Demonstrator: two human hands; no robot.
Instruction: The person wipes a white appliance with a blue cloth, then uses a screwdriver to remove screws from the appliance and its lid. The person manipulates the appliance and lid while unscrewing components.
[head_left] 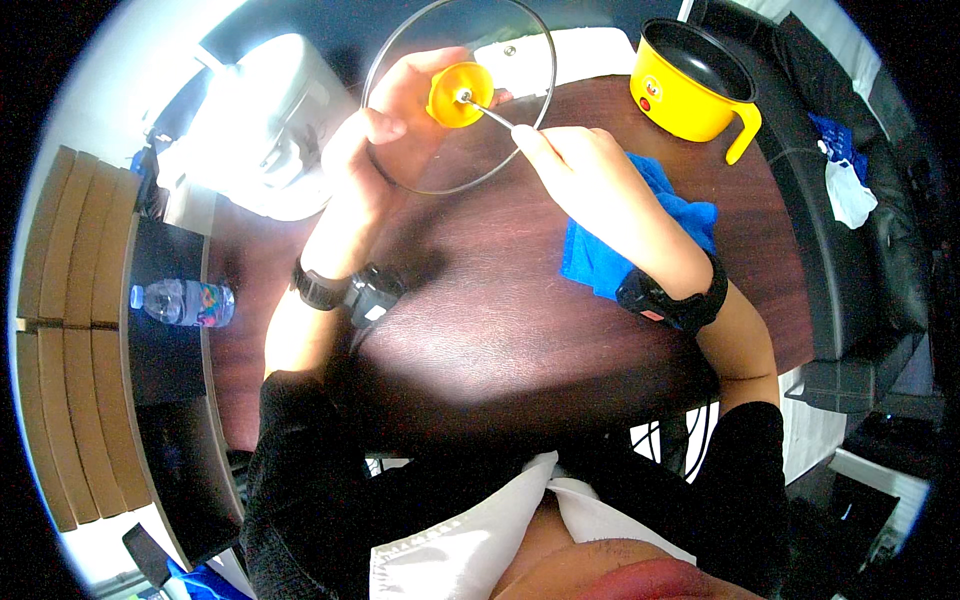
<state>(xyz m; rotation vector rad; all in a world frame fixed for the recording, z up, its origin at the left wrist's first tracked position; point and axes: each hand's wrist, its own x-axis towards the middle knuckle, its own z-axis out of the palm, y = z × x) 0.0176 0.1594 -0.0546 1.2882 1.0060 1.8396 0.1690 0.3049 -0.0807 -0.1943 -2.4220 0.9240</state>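
Above the far part of the table, a round clear glass lid point(462, 193) with a metal rim is held up. At its middle is a yellow knob point(447, 112) with a small metal screw in its centre. My left hand point(385, 125) is closed around the knob and the lid, its fingers partly hidden behind them. Between the fingers of my right hand point(575, 160) is a slim metal screwdriver point(493, 116), its tip at the knob's screw. The screwdriver's handle is hidden in my closed hand.
A yellow pot point(690, 100) with a dark inside stands at the far right. Under my right forearm lies a blue cloth point(595, 250). A glaring white appliance point(290, 130) sits at far left, a water bottle point(190, 303) at left. White packaging point(590, 55) lies behind the lid.
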